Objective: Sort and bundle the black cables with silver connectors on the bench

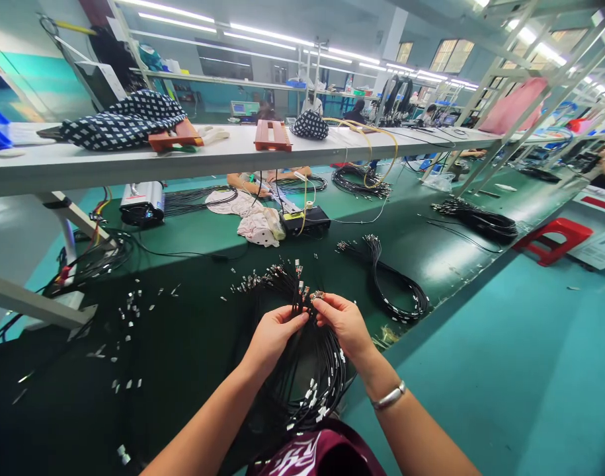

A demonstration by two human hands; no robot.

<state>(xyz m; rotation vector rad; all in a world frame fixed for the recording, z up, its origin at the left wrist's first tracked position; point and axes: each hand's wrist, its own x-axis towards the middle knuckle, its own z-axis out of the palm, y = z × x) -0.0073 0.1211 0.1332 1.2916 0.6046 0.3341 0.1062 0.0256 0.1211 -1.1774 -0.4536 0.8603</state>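
Head view, read from the left: small loose metal clips (pixel 128 311) lie scattered over the dark green surface (pixel 193 330), well apart from the hands. Behind them a grey device (pixel 142 198) sits under the white shelf (pixel 84 162), which carries a checked cloth (pixel 123 119).

At centre, the left hand (pixel 272 334) has its fingers closed in a pinch on a few black cable ends (pixel 299 297), held upright with their metal tips pointing up. These ends rise out of the looped cable bundle (pixel 307 377), which rests on the surface at its near edge, just in front of the person's body.

The right hand (pixel 344 324), just beside the left and nearly touching it, has thumb and forefinger closed on a metal terminal (pixel 316 295) at the top of those cable ends. Whether the terminal is already seated on a cable is too small to tell. A metal bracelet (pixel 389 396) sits on the right wrist.

Judgement: the step in hand is fine work on a single cable tip, with the left hand steadying and the right handling the terminal. The next move calls for a firm left pinch, so that the chosen end stays clear of its neighbours.

Further right, a second cable bundle (pixel 396 291) lies apart on the surface, and a red stool (pixel 555 238) stands on the floor.
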